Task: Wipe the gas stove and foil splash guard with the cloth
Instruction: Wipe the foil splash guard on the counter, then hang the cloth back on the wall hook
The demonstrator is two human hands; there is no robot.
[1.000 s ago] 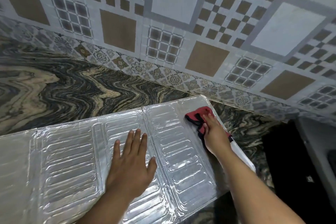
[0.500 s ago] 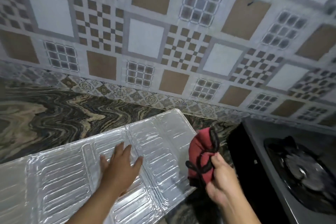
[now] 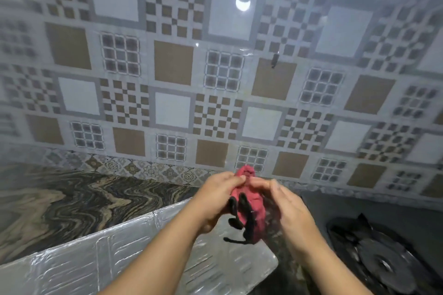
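Note:
A red cloth with black trim (image 3: 248,208) is bunched in the air between both hands, above the right end of the foil splash guard (image 3: 79,263). My left hand (image 3: 215,199) pinches its upper left side. My right hand (image 3: 287,208) grips it from the right. The silver embossed guard lies flat on the counter at lower left, its right end under my forearms. The gas stove (image 3: 374,261), dark with a black burner grate, sits at the lower right.
A swirled dark marble counter (image 3: 72,201) stretches to the left behind the guard. A patterned tile wall (image 3: 215,79) fills the upper view. A dark gap lies between guard and stove.
My left hand has lifted off the foil guard and joined the right hand on the cloth. The cloth has risen from the guard's right end into the air. The view has tilted up and right.

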